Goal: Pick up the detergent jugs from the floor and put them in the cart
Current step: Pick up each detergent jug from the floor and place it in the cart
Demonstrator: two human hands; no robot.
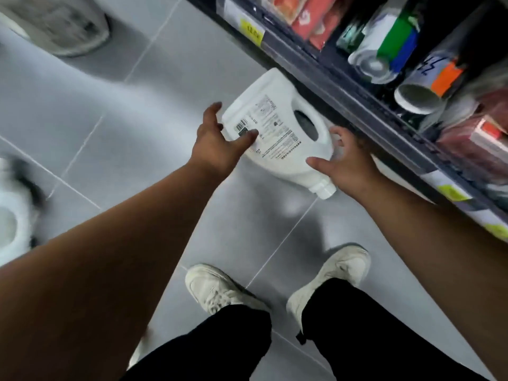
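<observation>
Detergent jug (277,133) lies on its side between left grip (220,141) and right grip (346,158), both splayed wide.

Bright, even light, soft glare on pale floor (90,111). Heavy motion blur at left edge and far left; shelf (357,105) at right smeared. Wide-angle bending toward edges.

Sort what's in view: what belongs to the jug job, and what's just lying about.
Job: white detergent jug on the floor; left hand and right hand reaching round it; blurred white jug at frame's left edge.
Just there: shelf, red packs, cans, yellow price tag.
</observation>
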